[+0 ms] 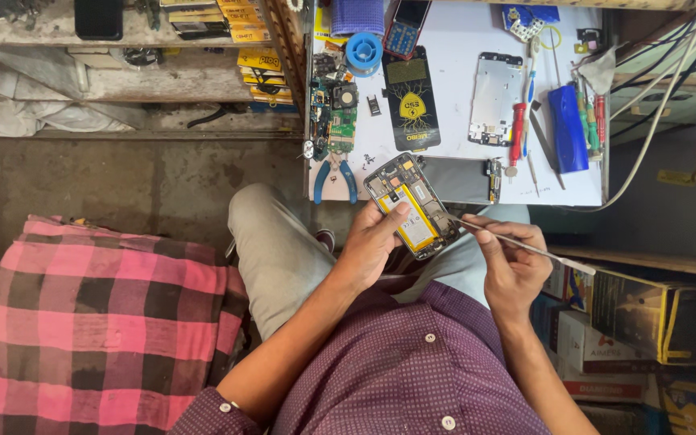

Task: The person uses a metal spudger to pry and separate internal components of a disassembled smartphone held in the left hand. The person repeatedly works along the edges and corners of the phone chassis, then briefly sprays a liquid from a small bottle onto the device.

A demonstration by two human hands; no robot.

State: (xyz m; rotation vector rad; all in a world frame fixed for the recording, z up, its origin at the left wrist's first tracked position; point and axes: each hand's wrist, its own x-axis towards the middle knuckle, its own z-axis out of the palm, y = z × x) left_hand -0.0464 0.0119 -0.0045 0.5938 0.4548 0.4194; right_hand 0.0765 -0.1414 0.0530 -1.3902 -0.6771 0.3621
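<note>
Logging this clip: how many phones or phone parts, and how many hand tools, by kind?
Opened phone in left hand: 1
Metal pick in right hand: 1
Phone frame: 1
Keypad phone: 1
Circuit board: 1
Pliers: 1
Red screwdriver: 1
Total: 7

A person works on an opened phone above the lap.

The left hand (374, 242) holds the opened phone (411, 205), thumb on its yellow battery (412, 219). The right hand (511, 259) pinches thin metal tweezers (525, 247), the tip touching the phone's edge. On the white table (453, 48) lie blue pliers (334, 177), a red screwdriver (517, 133) and a phone frame (495, 98).
</note>
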